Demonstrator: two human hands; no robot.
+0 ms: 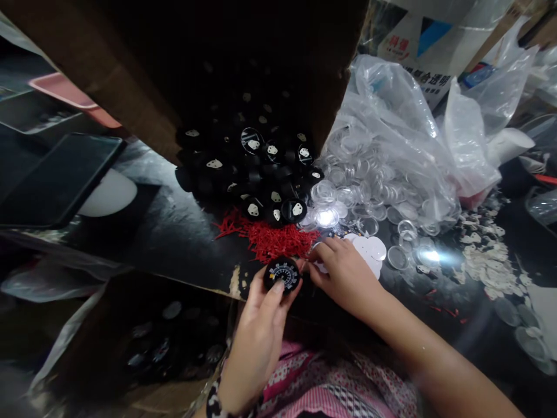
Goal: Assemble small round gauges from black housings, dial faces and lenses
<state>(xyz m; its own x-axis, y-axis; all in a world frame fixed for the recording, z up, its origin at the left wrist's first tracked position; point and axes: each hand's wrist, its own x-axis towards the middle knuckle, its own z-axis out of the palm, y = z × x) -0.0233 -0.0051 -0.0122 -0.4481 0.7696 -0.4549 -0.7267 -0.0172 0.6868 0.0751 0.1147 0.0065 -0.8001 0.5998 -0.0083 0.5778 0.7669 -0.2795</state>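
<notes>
My left hand (263, 316) grips a small round black dial gauge (282, 274), its scale face turned up and the thumb pressed on its near edge. Close beside it on the right, my right hand (342, 273) has its fingers drawn together; what they hold, if anything, is too small to make out. A heap of thin red pointers (281, 239) lies just beyond both hands. White round discs (369, 252) are stacked partly behind my right hand. Black round housings (252, 208) with pale metal plates inside spill from a cardboard box (335, 75).
Clear plastic lenses (369, 188) pour from a plastic bag (395, 110) at the right. Pale small plates (483, 261) are piled farther right. At the left stands a phone or tablet (61, 180), near a pink tray (63, 92). Below the table edge, an open box holds more dials (161, 350).
</notes>
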